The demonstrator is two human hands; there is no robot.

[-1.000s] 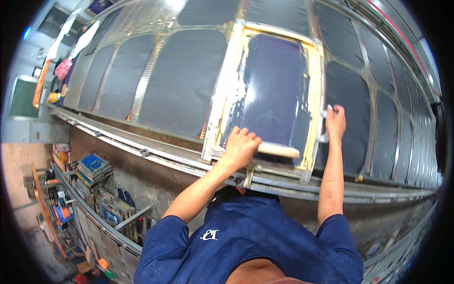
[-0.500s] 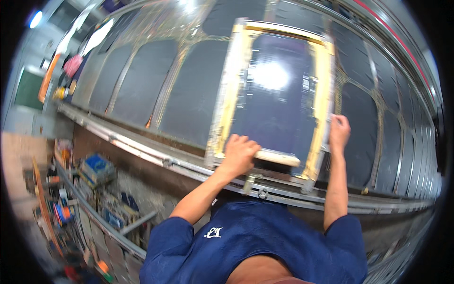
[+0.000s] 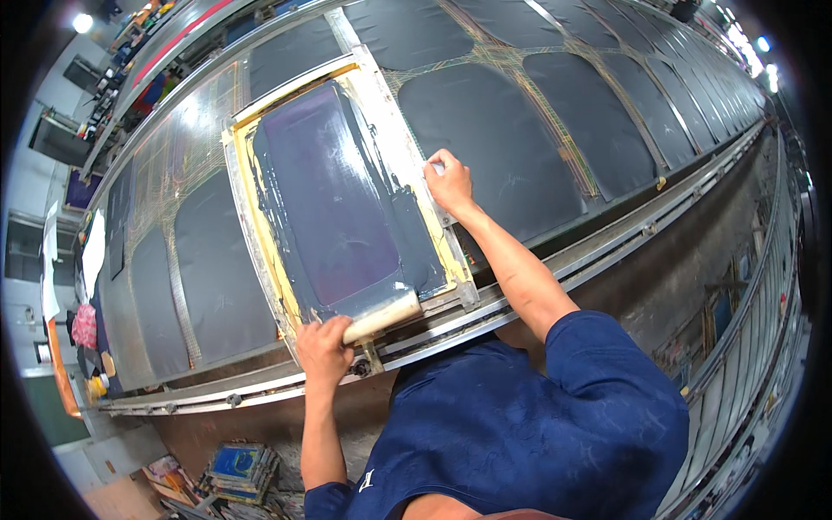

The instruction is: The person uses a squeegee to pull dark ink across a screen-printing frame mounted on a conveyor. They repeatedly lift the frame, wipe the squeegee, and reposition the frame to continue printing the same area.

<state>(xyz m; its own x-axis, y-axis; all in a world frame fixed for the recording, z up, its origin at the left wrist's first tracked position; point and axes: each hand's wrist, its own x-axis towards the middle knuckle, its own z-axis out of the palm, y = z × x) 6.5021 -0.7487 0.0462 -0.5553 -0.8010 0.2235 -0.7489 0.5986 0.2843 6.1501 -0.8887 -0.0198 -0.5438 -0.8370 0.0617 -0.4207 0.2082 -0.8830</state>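
A screen-printing frame [image 3: 253, 232] with yellow-taped inner edges lies across the long table, dark ink smeared around its purple mesh [image 3: 334, 199]. At its near end, my left hand [image 3: 324, 351] is closed around the left end of a pale squeegee [image 3: 387, 317], which is slightly tilted over the frame's near edge. My right hand [image 3: 451, 184] is closed at the frame's right side, its fingertips on the edge and partly hidden. Directly right of the frame lies a dark flat panel [image 3: 490, 139] with a faint light mark.
More dark panels [image 3: 221, 264] line the table on both sides of the frame. A metal rail [image 3: 607, 247] runs along the near edge. Stacked frames [image 3: 238, 468] stand below at the left. An orange bar [image 3: 61, 368] and a pink cloth [image 3: 84, 328] are at the left end.
The screen frame has shifted left along the table, with both hands still on the squeegee and frame. My view and body have turned too, and more panels show at the right.
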